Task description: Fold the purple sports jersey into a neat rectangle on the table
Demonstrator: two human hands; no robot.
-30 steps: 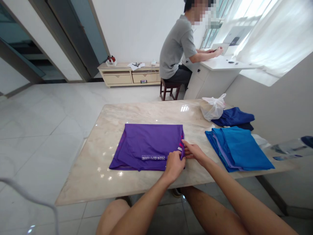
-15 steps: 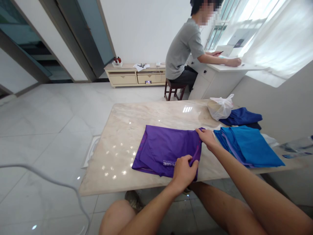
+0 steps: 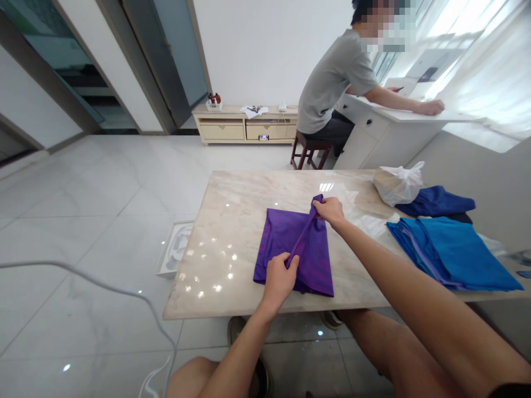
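Observation:
A folded purple shirt (image 3: 280, 229) of thin, smooth cloth lies on the marble-topped table in front of me. Its right part is being turned over leftward, and a raised edge runs slanting between my hands. My left hand (image 3: 281, 279) pinches the near end of that edge between thumb and fingers. At the far end, my right hand (image 3: 331, 210) grips the same edge and holds it slightly off the table. To the right lies a stack of folded bright blue cloth (image 3: 464, 249), apart from both hands.
Behind the blue stack are a tied white plastic bag (image 3: 400, 185) and dark blue cloth (image 3: 440, 202). A person (image 3: 332, 83) sits on a stool (image 3: 311, 149) at a white desk. An open box (image 3: 176, 246) and a grey cable (image 3: 83, 273) are left of the table (image 3: 232, 221).
Both hands have carried the shirt's right edge leftward, folding it over and making the shirt narrower. The white lettering on it is now covered. My view has shifted to the left.

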